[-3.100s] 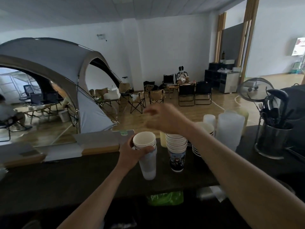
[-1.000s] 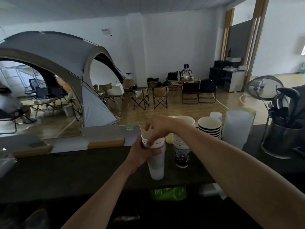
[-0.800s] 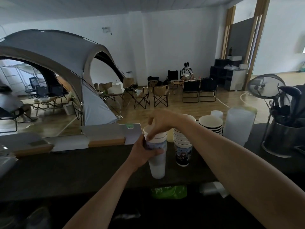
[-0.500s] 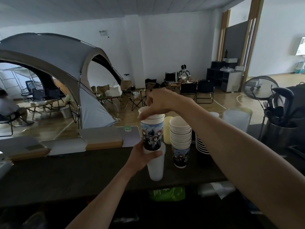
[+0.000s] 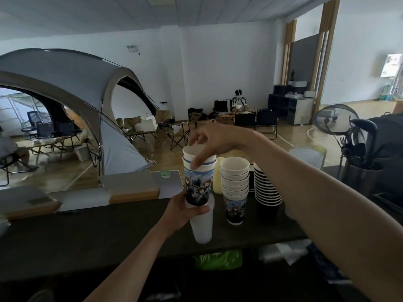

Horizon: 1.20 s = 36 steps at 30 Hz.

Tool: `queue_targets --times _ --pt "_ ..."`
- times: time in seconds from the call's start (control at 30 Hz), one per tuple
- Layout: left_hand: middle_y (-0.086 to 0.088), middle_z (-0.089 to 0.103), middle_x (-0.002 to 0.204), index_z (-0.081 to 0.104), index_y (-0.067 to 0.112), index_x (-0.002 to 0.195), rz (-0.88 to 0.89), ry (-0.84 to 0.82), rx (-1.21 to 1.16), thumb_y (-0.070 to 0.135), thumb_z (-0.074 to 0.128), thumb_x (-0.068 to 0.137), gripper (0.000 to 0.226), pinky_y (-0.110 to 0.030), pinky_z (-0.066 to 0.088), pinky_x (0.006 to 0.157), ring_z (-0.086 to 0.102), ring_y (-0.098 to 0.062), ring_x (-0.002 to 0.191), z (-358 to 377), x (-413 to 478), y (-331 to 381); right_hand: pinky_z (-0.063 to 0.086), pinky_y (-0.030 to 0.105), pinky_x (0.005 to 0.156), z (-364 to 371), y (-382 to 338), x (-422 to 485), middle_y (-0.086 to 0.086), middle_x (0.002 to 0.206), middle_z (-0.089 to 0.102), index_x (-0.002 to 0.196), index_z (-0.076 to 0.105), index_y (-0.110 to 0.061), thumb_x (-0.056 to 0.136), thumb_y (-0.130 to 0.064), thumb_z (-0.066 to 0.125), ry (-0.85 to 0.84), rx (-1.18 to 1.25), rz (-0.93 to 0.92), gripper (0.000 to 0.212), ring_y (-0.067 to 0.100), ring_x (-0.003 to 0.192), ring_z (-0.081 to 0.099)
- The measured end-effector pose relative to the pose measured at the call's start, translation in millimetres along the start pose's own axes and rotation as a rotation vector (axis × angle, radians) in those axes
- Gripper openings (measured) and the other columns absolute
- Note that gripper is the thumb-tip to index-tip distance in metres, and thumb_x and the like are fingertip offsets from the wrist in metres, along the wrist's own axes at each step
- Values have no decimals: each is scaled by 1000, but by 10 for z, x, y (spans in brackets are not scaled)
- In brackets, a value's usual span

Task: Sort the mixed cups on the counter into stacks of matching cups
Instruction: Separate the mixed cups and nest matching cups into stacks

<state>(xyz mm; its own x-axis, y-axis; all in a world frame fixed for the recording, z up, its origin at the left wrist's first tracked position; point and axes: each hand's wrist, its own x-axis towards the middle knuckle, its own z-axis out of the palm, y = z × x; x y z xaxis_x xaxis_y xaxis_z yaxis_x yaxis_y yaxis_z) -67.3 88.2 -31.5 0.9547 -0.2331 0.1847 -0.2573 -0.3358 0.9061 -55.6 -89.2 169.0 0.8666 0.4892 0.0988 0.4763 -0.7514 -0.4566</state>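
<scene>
On the dark desk (image 5: 109,232), the left hand (image 5: 181,211) grips a frosted cup (image 5: 201,225) just left of the printed stack (image 5: 235,188); the right hand (image 5: 209,142) pinches printed cups (image 5: 197,186) upright, mouths up, nested inside it.

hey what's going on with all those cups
A person is sorting cups at a dark counter. The left hand grips a frosted plastic cup while the right hand pinches the rims of printed paper cups lifted partly out of it. Beside them stand a stack of printed cups and a black-striped stack.
</scene>
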Motion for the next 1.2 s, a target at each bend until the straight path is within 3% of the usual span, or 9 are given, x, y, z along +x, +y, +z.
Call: queue_targets --times 0.13,0.3,0.43,0.57,0.8,0.93,1.03,1.13,1.2 --pt "24 63 108 57 34 111 34 30 41 20 86 71 52 -3 47 70 57 22 94 36 -8 17 53 23 73 75 19 -13 -8 122 56 124 58 -27 60 -45 90 40 45 -40 74 12 106 56" --pt "17 59 123 44 29 131 44 61 -20 22 89 66 79 -7 48 78 54 14 110 32 7 14 38 14 65 -566 15 -161 -3 125 60 127 57 -22 72 -41 82 350 33 -47 64 13 102 56" --pt "18 59 125 44 28 135 54 57 -26 44 93 53 96 -17 51 88 53 17 110 34 -19 9 46 30 81 -806 241 -236 -5 122 61 120 59 -29 64 -56 79 464 -165 72 66 17 108 54" --pt "18 59 127 44 23 141 45 34 -35 54 89 47 108 -18 50 90 53 14 113 16 -31 -10 48 42 94 -612 477 -219 -3 125 60 123 58 -29 59 -62 78 393 -246 193 75 20 109 54" --pt "18 57 126 42 15 143 53 2 7 33 92 54 104 -12 52 80 54 16 108 10 -33 -8 43 34 99 18 783 -222 -1 134 57 136 52 -18 65 -58 81 117 -214 232 86 21 119 53" --pt "20 55 124 43 15 142 55 29 45 31 90 58 98 -8 51 77 55 16 105 26 -27 -63 39 32 99 65 858 -231 0 141 52 139 48 -20 62 -60 82 116 -164 244 93 20 125 49" --pt "7 56 132 45 15 142 47 46 74 41 88 56 100 -7 50 75 55 5 109 12 -40 -64 38 38 107 27 775 -282 0 147 46 145 41 -22 58 -68 80 199 -177 189 105 22 133 44" --pt "2 59 129 51 18 136 87 146 40 60 86 51 101 -15 52 78 59 -11 115 -100 -29 123 42 29 104 45 542 -351 -3 135 59 134 55 -21 68 -56 80 429 -6 4 79 11 123 53" --pt "5 58 123 51 20 135 161 196 -24 74 76 50 104 -17 53 74 59 -5 109 -233 8 445 49 29 100 57 425 -369 -6 120 67 125 63 -20 71 -47 83 439 117 -43 64 6 109 62"
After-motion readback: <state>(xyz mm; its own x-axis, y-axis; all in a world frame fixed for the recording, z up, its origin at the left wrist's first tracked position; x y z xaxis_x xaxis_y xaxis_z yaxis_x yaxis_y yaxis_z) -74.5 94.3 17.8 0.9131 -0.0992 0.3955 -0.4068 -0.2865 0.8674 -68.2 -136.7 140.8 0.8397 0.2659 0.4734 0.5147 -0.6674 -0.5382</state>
